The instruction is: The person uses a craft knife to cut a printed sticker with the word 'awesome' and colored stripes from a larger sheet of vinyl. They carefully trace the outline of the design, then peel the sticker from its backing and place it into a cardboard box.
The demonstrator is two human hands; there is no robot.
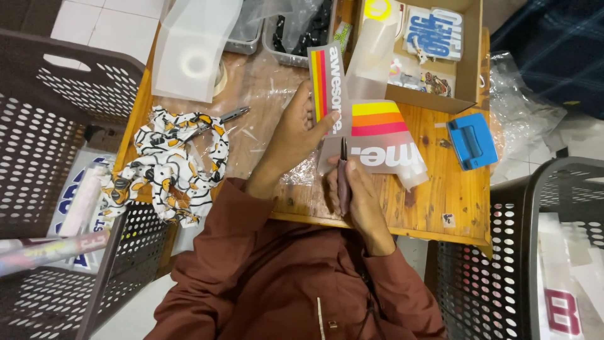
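Your left hand pinches the striped sticker sheet above the wooden worktop, while your right hand is clamped on scissors meeting its lower edge. The limp sheet could sag, letting the blades nick the print or your left fingertips.

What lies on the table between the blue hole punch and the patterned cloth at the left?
In the head view, between the blue hole punch and the patterned cloth lie the striped sticker sheets and both hands: left hand, right hand.
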